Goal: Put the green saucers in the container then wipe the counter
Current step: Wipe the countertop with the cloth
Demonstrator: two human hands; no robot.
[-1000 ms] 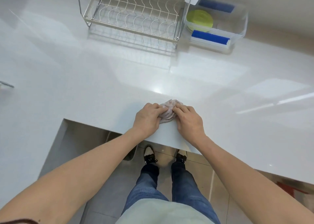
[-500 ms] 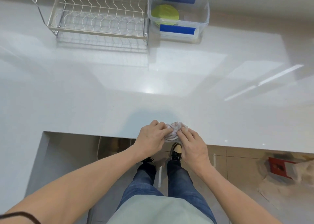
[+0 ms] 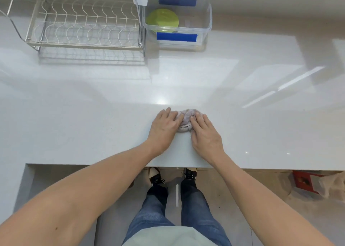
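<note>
I see a glossy white counter (image 3: 93, 118) streaked with pale reflections of light. On it, the crumpled cloth (image 3: 186, 119) is a pale pinkish-lilac, mottled with grey. At the back, my view shows lime-green saucers (image 3: 162, 20) inside a clear, colourless container (image 3: 207, 21) that carries 2 royal-blue strips, one on its near wall and one on its far wall. Beside it, the wire dish rack (image 3: 85, 25) is silvery-cream, its rods forming a pattern of repeated wavy lines crossed by straight bars. Below the counter edge I see mid-blue denim jeans (image 3: 194, 208), black shoes (image 3: 156, 178) with white toes, a beige tiled floor and a red box (image 3: 302, 182).
</note>
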